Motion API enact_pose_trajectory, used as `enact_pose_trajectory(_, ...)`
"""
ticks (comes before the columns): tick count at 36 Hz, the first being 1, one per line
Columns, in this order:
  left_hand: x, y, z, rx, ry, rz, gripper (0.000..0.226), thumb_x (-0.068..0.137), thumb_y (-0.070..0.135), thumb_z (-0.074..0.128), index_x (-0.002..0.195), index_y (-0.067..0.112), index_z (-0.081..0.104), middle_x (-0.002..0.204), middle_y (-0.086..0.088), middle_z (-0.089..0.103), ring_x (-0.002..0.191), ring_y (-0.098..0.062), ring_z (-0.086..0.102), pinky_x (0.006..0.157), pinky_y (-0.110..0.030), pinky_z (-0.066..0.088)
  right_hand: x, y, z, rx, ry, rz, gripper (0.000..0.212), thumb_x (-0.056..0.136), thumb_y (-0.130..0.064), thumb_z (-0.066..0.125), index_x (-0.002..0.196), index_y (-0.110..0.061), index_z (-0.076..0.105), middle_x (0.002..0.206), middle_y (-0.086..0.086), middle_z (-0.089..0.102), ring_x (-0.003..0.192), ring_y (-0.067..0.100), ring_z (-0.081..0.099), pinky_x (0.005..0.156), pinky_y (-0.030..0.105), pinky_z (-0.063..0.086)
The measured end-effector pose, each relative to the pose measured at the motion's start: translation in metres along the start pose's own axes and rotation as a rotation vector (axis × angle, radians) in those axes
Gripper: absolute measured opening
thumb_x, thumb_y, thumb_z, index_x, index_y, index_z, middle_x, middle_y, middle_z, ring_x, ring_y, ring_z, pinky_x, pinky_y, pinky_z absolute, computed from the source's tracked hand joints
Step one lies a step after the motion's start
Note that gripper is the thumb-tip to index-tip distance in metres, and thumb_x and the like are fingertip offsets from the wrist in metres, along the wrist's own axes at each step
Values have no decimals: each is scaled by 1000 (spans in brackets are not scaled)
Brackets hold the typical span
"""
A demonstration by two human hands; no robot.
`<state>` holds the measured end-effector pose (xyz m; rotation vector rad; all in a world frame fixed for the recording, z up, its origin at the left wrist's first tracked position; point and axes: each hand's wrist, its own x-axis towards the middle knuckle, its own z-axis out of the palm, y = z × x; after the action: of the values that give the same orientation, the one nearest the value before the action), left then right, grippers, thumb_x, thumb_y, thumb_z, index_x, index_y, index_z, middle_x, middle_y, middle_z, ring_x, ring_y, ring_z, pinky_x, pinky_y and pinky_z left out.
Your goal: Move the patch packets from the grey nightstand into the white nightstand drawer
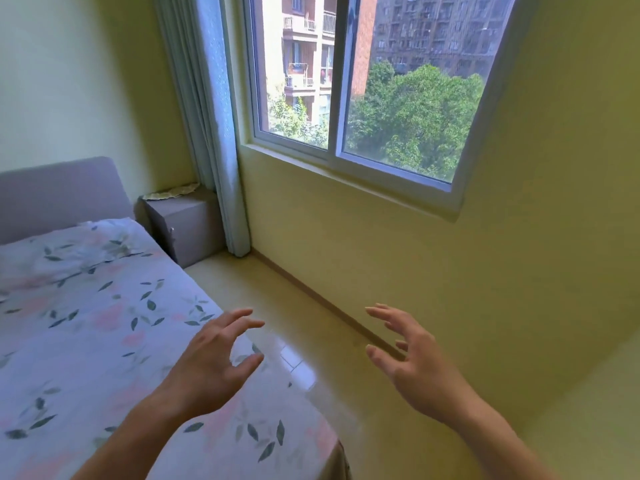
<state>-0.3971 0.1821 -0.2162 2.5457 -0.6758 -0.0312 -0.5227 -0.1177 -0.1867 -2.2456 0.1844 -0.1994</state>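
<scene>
The grey nightstand (188,225) stands in the far corner between the bed's headboard and the curtain. Something flat and pale (172,192) lies on its top; I cannot tell if it is the patch packets. My left hand (214,362) hovers over the foot corner of the bed, fingers spread and loosely bent, holding nothing. My right hand (410,358) is raised over the floor near the wall, fingers spread, empty too. Both hands are far from the nightstand. No white nightstand is in view.
A bed (104,323) with a floral cover fills the left. A narrow strip of shiny tiled floor (277,299) runs between the bed and the yellow wall (450,289) to the nightstand. A curtain (221,168) hangs beside the window (363,81).
</scene>
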Motion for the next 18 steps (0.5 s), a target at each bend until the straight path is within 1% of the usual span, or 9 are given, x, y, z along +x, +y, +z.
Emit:
enact_pose_trajectory(4, 83, 30, 27, -50, 4, 2, 47, 91, 47, 66, 135, 43, 52, 149, 26, 35, 137, -3, 36, 111, -25, 31, 49, 39, -39, -13, -6, 16, 54, 94, -32, 71, 141, -47, 50, 144, -41, 37, 137, -11, 38, 120, 33, 36)
enact_pose_trajectory(8, 166, 77, 53, -88, 13, 82, 49, 89, 43, 69, 135, 39, 54, 149, 23, 39, 136, -5, 38, 112, -27, 33, 98, 79, -84, -14, 34, 32, 54, 93, -30, 72, 139, -49, 50, 149, -33, 41, 137, -10, 39, 118, 33, 39)
enact_pose_trajectory(11, 216, 114, 68, -141, -3, 122, 50, 89, 43, 69, 137, 36, 54, 149, 22, 39, 137, -4, 36, 114, -25, 32, 134, 102, -113, 20, 52, 49, 54, 93, -30, 72, 138, -50, 50, 149, -31, 43, 133, -9, 44, 109, 24, 43)
enact_pose_trajectory(13, 248, 132, 79, -159, -6, 145, 49, 90, 44, 68, 136, 37, 54, 149, 24, 38, 138, -2, 34, 116, -27, 32, 163, 116, -127, 19, 41, 32, 53, 93, -31, 72, 137, -52, 50, 148, -33, 43, 131, -12, 44, 107, 22, 43)
enact_pose_trajectory(16, 295, 147, 96, -146, -3, 142, 49, 90, 44, 67, 137, 37, 54, 149, 23, 38, 139, -1, 33, 116, -25, 31, 212, 142, -142, 44, 15, 23, 52, 93, -30, 73, 135, -51, 51, 147, -33, 43, 131, -14, 43, 108, 22, 43)
enact_pose_trajectory(18, 323, 150, 106, -137, 7, 106, 49, 90, 45, 67, 136, 37, 54, 149, 23, 39, 138, -2, 34, 116, -27, 31, 244, 159, -149, 63, -15, 13, 52, 93, -28, 73, 136, -50, 52, 147, -32, 43, 131, -13, 43, 108, 20, 41)
